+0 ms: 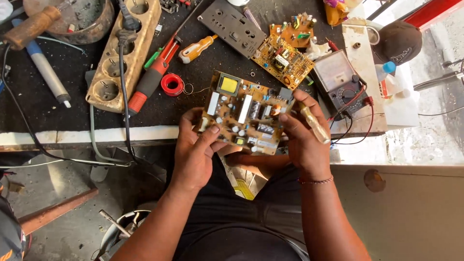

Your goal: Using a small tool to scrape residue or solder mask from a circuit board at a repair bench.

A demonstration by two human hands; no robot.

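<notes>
Head view, left to right. Well left of the left-hand fingers, a soldering iron (pixel 46 70) with a blue and white barrel lies on the dark worktop (pixel 72 104). Beside it lies a beige socket strip (pixel 123 53) with round outlets. A red-handled tool (pixel 150 79) lies just right of the strip, and a red spool (pixel 172 84) sits up and left of the left fingers. An orange and white screwdriver (pixel 197 48) lies farther above.

The left hand (pixel 193 150) comes up from below, forearm angled toward the worktop edge. Its fingers (pixel 191 118) curl behind the left edge of the circuit board (pixel 244 113) and the thumb presses on the front face; the fingers are clamped on the board.

The circuit board is tan and roughly rectangular, held tilted above the worktop edge between the two hands. It carries a yellow-topped block near its upper left, white oblong parts, and small round cans.

The right hand (pixel 302 140) holds the board's right edge. Its fingers (pixel 290 121) are closed around a small screwdriver with a translucent yellowish handle (pixel 313 123), which points down and right. A thin bracelet circles the wrist.

Above the right fingers lies a second populated board (pixel 282 58), with a grey plate (pixel 232 26) to its left. Just right of the fingers sits an analogue multimeter (pixel 338 82) with red and black leads.
</notes>
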